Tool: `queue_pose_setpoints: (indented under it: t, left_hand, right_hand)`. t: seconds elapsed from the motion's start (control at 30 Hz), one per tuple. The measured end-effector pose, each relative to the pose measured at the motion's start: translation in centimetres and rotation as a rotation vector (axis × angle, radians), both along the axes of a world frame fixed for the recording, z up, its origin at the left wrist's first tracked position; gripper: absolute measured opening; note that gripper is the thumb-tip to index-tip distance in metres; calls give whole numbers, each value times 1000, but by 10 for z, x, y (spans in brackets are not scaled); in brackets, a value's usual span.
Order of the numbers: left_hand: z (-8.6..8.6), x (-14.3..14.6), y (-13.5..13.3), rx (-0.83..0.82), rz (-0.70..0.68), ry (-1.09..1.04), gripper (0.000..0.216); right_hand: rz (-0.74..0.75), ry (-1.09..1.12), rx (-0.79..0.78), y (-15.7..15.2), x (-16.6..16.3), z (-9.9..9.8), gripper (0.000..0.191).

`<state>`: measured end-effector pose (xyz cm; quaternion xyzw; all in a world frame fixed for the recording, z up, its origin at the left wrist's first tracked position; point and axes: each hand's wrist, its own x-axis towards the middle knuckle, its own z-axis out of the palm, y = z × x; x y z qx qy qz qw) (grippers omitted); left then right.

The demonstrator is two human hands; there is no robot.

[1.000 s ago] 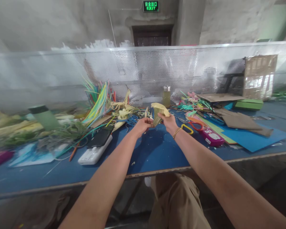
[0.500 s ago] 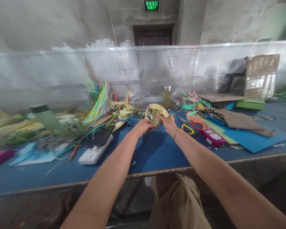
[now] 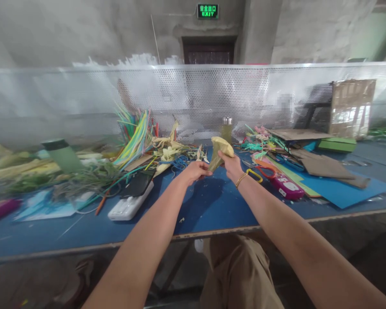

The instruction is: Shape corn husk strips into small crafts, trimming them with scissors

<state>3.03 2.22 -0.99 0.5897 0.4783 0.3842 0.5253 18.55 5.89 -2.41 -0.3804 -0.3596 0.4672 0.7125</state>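
The leaf piece (image 3: 221, 150) at the frame's centre looks like dried plant leaf: pale yellow-green, matt and fibrous. Below it, the counter (image 3: 209, 206) has a matt blue top and a bare wood edge. The screen (image 3: 212, 94) across the middle is shiny perforated metal. At lower left the power bank (image 3: 128, 207) is glossy white plastic. At right the cardboard sheets (image 3: 321, 165) are matt brown.

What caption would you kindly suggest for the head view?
Left hand and right hand grip a folded leaf over a blue table.
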Motion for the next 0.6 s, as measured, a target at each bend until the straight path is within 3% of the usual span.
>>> queue_pose_setpoints:
  t: [0.2,0.3,0.43,0.6]
  left_hand:
    - [-3,-3,0,-28,-27,35,36]
    - [-1,-5,1,-14,38,7,35]
    - [1,-4,3,49,176,-81,42]
    - [-5,-2,10,122,248,-278,42]
  right_hand:
    - [-99,101,-47,8,19,4,35]
    - [-85,86,-110,10,25,5,33]
    - [145,-21,-181,5,14,0,31]
    - [489,-271,-233,-10,-2,-10,31]
